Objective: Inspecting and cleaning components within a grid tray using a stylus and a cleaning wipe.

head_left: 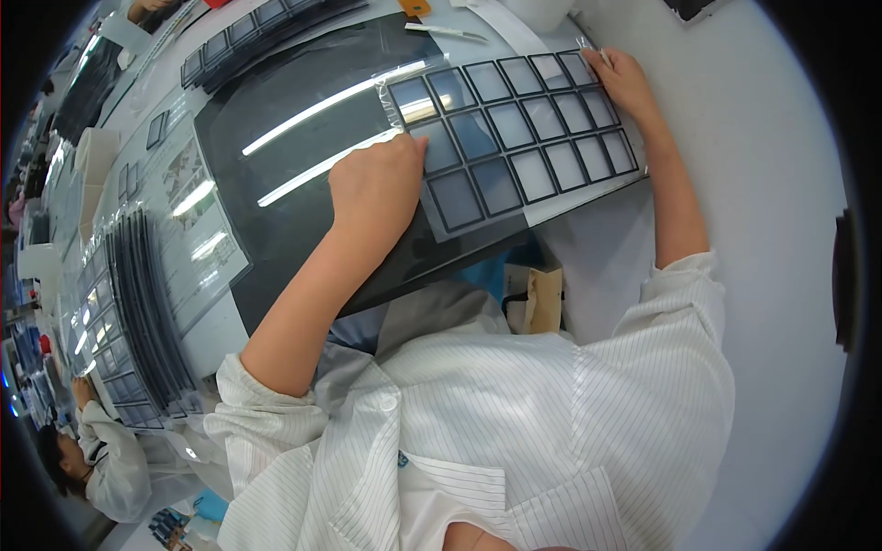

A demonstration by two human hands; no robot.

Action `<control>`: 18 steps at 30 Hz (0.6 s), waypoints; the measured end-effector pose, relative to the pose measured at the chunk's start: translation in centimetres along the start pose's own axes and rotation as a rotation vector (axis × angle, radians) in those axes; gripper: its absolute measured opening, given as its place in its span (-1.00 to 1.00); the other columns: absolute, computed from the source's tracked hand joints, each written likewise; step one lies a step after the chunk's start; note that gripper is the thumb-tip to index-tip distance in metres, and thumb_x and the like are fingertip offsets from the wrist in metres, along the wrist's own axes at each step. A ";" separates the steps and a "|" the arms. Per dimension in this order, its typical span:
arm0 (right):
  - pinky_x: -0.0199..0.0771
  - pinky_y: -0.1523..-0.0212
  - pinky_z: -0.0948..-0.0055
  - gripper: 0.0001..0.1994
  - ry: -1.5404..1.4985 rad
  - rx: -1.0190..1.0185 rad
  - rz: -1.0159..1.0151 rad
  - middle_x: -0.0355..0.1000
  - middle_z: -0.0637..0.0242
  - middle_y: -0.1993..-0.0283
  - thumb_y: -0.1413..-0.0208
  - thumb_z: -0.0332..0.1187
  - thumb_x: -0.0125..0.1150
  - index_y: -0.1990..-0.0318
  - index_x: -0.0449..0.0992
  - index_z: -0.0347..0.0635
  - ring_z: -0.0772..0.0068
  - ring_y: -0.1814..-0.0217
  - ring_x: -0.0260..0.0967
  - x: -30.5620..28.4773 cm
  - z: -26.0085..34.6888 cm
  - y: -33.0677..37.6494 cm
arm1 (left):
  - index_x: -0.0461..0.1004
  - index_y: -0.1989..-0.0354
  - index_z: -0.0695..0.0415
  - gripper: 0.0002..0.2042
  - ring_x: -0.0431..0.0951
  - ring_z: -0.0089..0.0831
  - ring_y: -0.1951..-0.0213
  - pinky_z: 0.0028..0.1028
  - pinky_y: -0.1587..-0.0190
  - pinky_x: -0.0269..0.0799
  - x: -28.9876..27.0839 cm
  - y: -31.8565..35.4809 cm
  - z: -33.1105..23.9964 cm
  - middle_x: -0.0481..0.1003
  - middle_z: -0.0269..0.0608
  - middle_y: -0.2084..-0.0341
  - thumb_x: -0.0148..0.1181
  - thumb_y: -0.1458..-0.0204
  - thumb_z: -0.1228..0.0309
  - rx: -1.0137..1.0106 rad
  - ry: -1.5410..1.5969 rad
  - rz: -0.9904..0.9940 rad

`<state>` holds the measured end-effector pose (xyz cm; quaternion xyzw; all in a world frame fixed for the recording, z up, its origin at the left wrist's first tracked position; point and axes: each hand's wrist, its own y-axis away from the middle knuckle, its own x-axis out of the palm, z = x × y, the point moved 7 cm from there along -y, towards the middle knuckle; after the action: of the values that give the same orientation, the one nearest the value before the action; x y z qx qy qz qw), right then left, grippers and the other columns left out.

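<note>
A clear plastic sheet bearing a grid of black rectangular frames hangs slightly tilted between my two hands. My left hand is closed at the sheet's left edge, its thumb against the edge and the other fingertips hidden. At the far right corner, my right hand pinches the sheet's edge between thumb and fingers. Beneath the sheet's left part lies a glossy black board, which reflects bright strips of light. A thin white-handled tool rests beyond the sheet's far edge.
Stacked framed sheets stand at the left, with another stack at the back. Small loose black frames lie on the table's left part. An orange item sits at the back. A white wall borders the right side. A co-worker sits at the lower left.
</note>
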<state>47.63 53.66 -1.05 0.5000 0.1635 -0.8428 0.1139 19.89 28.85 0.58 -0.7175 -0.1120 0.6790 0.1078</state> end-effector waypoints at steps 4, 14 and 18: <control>0.37 0.30 0.18 -0.56 0.189 -0.110 -0.275 0.41 0.06 0.50 -0.15 0.01 0.07 0.36 0.42 -0.29 0.01 0.42 0.39 -1.7 1.8 1.0 | 0.39 0.66 0.04 -0.67 0.51 -0.36 0.71 -0.43 0.71 0.33 0.0 0.3 -0.1 0.41 -0.29 0.84 0.09 -0.12 0.19 -0.004 -0.069 -0.045; 0.26 0.45 0.29 -0.56 -0.007 0.120 0.063 0.34 0.26 0.62 -0.17 -0.01 0.02 0.55 0.42 -0.23 0.35 0.54 0.29 0.2 -1.1 -3.2 | 0.31 0.58 0.03 -0.75 0.51 -0.42 0.67 -0.43 0.68 0.37 -0.3 0.7 0.5 0.42 -0.34 0.76 0.15 -0.03 0.22 -0.024 -0.089 -0.185; 0.20 0.52 0.30 -0.47 0.015 0.002 0.147 0.29 0.34 0.69 -0.09 0.10 0.11 0.66 0.39 -0.20 0.44 0.59 0.22 -0.5 -1.5 -3.7 | 0.35 0.54 0.07 -0.85 0.52 -0.34 0.67 -0.39 0.69 0.37 0.1 0.7 0.1 0.44 -0.26 0.76 0.09 0.01 0.32 -0.035 0.029 -0.164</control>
<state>47.77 57.65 -0.73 0.5170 0.1264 -0.8286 0.1737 19.79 28.24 0.23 -0.7174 -0.1805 0.6555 0.1521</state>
